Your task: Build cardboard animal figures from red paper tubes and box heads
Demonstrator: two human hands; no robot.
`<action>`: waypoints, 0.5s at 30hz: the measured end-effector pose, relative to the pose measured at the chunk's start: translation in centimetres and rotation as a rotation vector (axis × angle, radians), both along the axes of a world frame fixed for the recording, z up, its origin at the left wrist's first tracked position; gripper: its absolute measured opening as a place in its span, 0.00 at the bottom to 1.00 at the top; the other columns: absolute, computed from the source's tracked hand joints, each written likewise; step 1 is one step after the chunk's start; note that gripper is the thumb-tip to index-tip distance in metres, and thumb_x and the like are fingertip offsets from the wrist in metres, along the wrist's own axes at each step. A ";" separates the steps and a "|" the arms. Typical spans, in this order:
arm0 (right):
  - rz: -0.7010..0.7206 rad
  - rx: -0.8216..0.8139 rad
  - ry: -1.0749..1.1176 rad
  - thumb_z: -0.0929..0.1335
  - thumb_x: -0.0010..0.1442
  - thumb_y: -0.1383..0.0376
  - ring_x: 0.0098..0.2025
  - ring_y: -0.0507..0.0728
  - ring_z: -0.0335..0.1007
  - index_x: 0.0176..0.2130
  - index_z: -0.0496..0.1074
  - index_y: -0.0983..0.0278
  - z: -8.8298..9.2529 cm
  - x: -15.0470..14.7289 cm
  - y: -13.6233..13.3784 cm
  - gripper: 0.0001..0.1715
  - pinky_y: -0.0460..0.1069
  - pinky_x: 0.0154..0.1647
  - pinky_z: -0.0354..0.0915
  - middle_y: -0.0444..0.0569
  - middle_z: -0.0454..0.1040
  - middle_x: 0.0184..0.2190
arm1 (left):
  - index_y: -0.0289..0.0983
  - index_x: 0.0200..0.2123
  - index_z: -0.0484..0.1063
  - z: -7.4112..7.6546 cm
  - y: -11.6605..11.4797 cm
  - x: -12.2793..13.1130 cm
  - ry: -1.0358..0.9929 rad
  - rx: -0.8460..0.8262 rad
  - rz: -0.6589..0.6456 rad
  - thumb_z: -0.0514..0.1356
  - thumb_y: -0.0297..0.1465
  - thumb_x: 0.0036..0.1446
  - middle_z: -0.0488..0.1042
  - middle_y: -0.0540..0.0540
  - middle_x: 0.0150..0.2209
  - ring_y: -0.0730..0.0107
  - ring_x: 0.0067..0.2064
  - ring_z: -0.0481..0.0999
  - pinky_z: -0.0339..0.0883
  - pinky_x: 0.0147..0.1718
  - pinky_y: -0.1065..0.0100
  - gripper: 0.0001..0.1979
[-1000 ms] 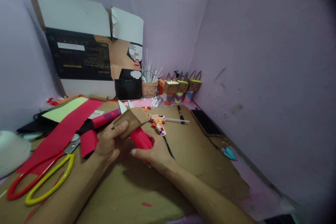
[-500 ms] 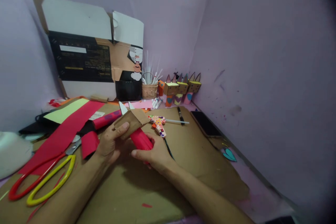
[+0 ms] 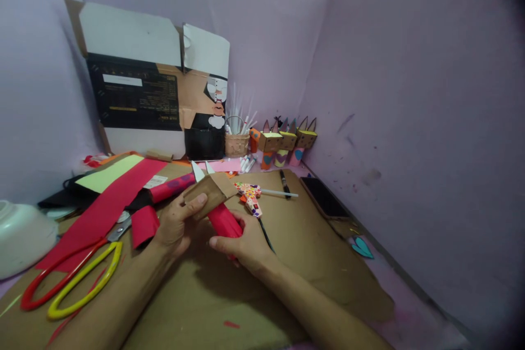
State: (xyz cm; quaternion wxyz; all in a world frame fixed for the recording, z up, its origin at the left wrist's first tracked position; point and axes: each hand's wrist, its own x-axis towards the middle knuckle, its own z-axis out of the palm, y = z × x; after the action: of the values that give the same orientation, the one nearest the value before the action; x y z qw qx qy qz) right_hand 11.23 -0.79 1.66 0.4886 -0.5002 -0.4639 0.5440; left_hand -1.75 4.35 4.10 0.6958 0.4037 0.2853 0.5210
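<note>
My left hand [image 3: 179, 224] grips a small cardboard box [image 3: 214, 192] with two pointed white ears [image 3: 198, 170] standing from its far edge. The thumb presses on the box's near side. Wrapped around a red paper tube [image 3: 225, 222], my right hand [image 3: 246, 240] keeps it against the underside of the box. The fingers behind both pieces are partly hidden. Just beyond my hands lies a patterned glue gun [image 3: 249, 195] with a clear glue stick in it. Scissors [image 3: 110, 262] with red and yellow handles rest left of my left forearm.
Red paper strips [image 3: 106, 202] and a white bowl [image 3: 25, 238] are at left. At the back stand a flattened carton [image 3: 135, 90], a basket of sticks [image 3: 237, 145] and several box-headed figures [image 3: 269, 142]. A phone [image 3: 324, 197] and a blue heart [image 3: 362, 248] lie at right.
The whole view has shifted slightly, so everything appears a little further right and lower. Both hands keep the same hold on the box and the tube.
</note>
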 end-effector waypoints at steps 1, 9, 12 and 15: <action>-0.001 -0.005 -0.001 0.75 0.36 0.63 0.14 0.45 0.54 0.37 0.70 0.65 0.0 0.0 0.0 0.25 0.42 0.12 0.55 0.37 0.64 0.19 | 0.33 0.45 0.72 0.0 0.0 0.0 -0.005 0.007 0.003 0.66 0.29 0.43 0.78 0.42 0.41 0.53 0.44 0.76 0.72 0.42 0.62 0.22; 0.010 0.019 -0.012 0.74 0.37 0.63 0.14 0.46 0.54 0.38 0.71 0.65 -0.1 0.0 -0.1 0.24 0.43 0.13 0.54 0.37 0.62 0.19 | 0.34 0.47 0.70 -0.1 -0.1 0.1 -0.027 0.032 0.004 0.67 0.28 0.43 0.79 0.43 0.39 0.53 0.42 0.77 0.73 0.39 0.61 0.25; 0.014 0.029 -0.016 0.74 0.38 0.62 0.15 0.46 0.54 0.38 0.71 0.65 -0.2 0.0 -0.1 0.25 0.43 0.13 0.54 0.37 0.63 0.19 | 0.33 0.46 0.71 -0.2 0.0 0.0 -0.011 0.023 0.005 0.67 0.28 0.42 0.79 0.42 0.39 0.52 0.42 0.77 0.73 0.39 0.60 0.24; 0.005 0.029 -0.020 0.75 0.37 0.62 0.15 0.46 0.54 0.38 0.71 0.65 -0.1 0.0 -0.1 0.26 0.44 0.14 0.54 0.38 0.63 0.19 | 0.33 0.46 0.71 -0.4 0.1 -0.1 -0.026 0.021 0.005 0.68 0.28 0.41 0.79 0.42 0.38 0.52 0.41 0.77 0.72 0.39 0.60 0.25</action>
State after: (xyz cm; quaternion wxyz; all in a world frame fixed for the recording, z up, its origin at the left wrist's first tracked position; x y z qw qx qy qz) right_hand 11.24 -0.87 1.52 0.4898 -0.4970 -0.4779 0.5335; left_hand -1.89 4.44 3.73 0.6940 0.4034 0.2718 0.5308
